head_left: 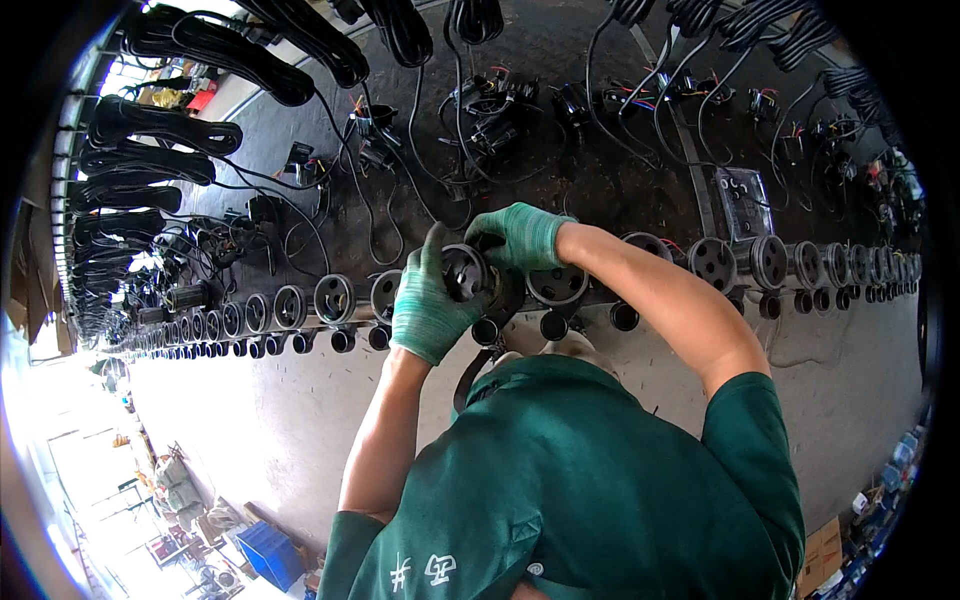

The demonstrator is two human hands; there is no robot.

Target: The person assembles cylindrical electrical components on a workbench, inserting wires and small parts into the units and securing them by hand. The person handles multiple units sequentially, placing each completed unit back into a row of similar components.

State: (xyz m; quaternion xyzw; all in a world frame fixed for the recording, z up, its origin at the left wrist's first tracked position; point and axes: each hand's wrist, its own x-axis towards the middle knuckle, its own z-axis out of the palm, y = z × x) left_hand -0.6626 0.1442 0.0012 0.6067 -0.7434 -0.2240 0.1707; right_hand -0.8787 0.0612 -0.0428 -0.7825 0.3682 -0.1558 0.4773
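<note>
Both my hands wear green striped work gloves. Around the left side of a round black housing (464, 273) with holes in its face, my left hand (432, 312) has its fingers wrapped. From the upper right, my right hand (522, 238) curls down over the back of the same housing, its fingertips partly hidden behind the rim. This housing is tilted, at the near edge of the dark workbench (640, 205). Just to its right stands a similar round housing (558, 287), with a short black tube end (553, 325) below it.
Round black housings (712, 262) line the bench's near edge on both sides. Coiled black cables (165, 123) hang along the far and left sides. Small motors with coloured wires (495, 120) lie across the bench. A blue crate (270, 555) stands on the floor at lower left.
</note>
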